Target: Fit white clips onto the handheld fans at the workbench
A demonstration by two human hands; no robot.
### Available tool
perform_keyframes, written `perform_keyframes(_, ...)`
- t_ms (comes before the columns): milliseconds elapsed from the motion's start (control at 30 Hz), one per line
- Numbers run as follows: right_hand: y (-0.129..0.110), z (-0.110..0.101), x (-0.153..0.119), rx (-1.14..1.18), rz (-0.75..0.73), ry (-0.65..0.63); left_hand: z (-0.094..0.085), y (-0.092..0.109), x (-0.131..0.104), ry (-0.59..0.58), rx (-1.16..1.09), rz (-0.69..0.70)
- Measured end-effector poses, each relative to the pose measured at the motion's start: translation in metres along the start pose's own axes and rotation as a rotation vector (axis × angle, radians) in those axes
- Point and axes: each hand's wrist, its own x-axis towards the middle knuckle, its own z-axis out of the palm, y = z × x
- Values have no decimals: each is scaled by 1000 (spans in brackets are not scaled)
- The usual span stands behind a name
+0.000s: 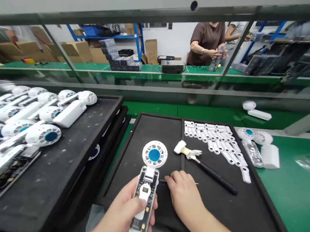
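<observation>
Left fingers (138, 204) clamped on fan (148, 180), right fingers (175, 176) clamped on rod (162, 180), room leftward to tray rim (120, 156)

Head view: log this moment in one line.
left hand: holds fan-headed device | right hand: touches thin tool | black-handled tool: on tray | white pieces: on tray

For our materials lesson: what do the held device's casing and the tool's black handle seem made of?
Device's casing: probably clear, glossy plastic; the circuit board shows through. Black handle: perhaps rubber or plastic, fairly matte, with no metallic shine.
</observation>
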Motion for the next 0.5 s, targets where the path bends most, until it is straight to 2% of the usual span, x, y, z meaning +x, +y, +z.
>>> perform_keyframes(133,6,6,-5,28,-23,59,-3,-3,2,62,-1,-43)
perform_keyframes(233,7,9,-6,45,-35,103,-4,-2,2,83,18,-25)
perform_keyframes(500,3,16,-5,55,-62,239,12,23,-7,169,107,49)
